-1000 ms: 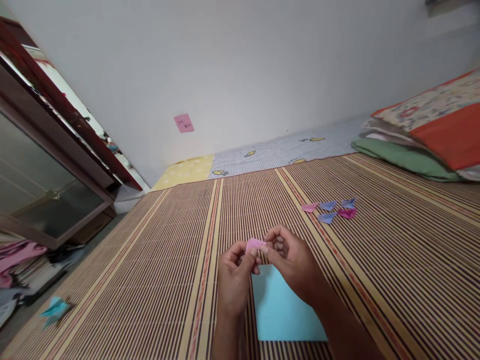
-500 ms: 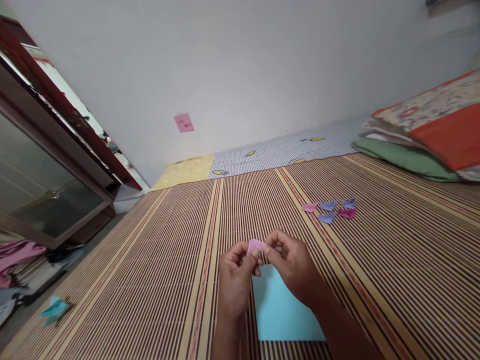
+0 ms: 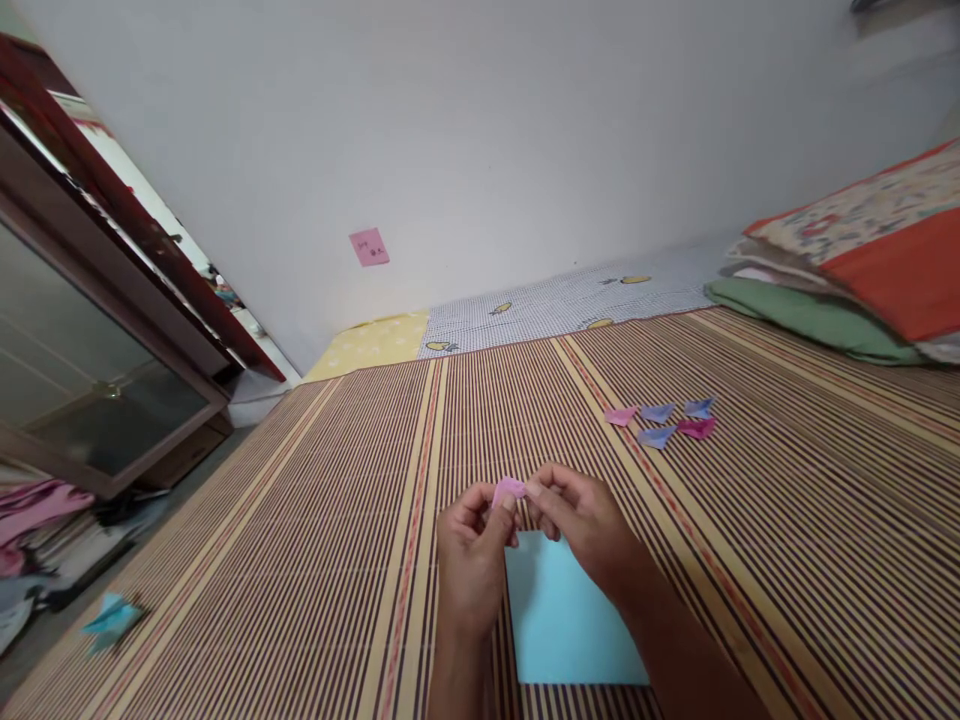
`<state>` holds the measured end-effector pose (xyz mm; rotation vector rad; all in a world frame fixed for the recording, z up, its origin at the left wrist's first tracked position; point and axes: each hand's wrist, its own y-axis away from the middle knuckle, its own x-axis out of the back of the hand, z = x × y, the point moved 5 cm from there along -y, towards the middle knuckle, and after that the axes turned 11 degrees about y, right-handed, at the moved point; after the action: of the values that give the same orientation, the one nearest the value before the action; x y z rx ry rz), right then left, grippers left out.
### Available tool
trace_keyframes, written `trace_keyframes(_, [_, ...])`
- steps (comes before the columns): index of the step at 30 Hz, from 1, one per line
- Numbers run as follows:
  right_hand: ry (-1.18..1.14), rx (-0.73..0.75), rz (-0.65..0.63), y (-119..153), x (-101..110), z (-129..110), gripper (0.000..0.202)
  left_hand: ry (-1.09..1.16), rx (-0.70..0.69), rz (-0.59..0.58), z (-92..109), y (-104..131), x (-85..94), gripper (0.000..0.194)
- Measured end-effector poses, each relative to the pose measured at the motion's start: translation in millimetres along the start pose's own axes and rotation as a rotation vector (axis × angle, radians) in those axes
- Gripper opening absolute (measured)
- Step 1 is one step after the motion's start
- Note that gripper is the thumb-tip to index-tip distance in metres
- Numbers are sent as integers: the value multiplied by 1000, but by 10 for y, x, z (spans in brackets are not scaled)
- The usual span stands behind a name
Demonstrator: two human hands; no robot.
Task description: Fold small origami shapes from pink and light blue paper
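A small folded piece of pink paper [image 3: 508, 489] is held up between my two hands. My left hand [image 3: 474, 550] pinches it from the left, thumb on its face. At its right corner, the thumb and fingers of my right hand [image 3: 581, 520] are closed on its edge. Below them a light blue square sheet [image 3: 566, 620] lies flat on the striped mat [image 3: 337, 540], partly covered by my right hand and forearm. Farther off to the right sit several small folded papers: a light pink one [image 3: 621, 416], a magenta one [image 3: 696, 428] and blue ones [image 3: 657, 437].
A teal folded paper [image 3: 112, 620] sits at the mat's left edge. Folded bedding [image 3: 885, 250] is stacked at the back right. A pink note [image 3: 369, 247] is on the wall. On the left stands a glass-panelled door [image 3: 90, 370], with pink cloth [image 3: 41, 515] below.
My right thumb has shifted slightly right, toward the pink paper's corner, showing more of the paper. My left hand still pinches it.
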<state>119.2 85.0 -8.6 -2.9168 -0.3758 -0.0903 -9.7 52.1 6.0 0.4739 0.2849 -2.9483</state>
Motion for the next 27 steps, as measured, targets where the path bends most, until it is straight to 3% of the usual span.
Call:
trace_keyframes(8, [322, 152, 168, 59, 17, -114, 25, 13, 37, 40, -68, 3, 11, 25])
trace_keyframes(13, [156, 152, 72, 36, -31, -103, 20, 6, 44, 2, -65, -6, 27, 27])
trace_keyframes(18, [128, 124, 167, 23, 49, -66, 19, 32, 124, -67, -86, -10, 0, 20])
trace_keyframes(23, [-23, -9, 155, 11, 61, 28, 26, 43, 147, -121, -81, 2, -39, 19])
trace_keyframes(27, [-40, -28, 179, 15, 48, 51, 27, 37, 146, -117, -64, -2, -64, 20])
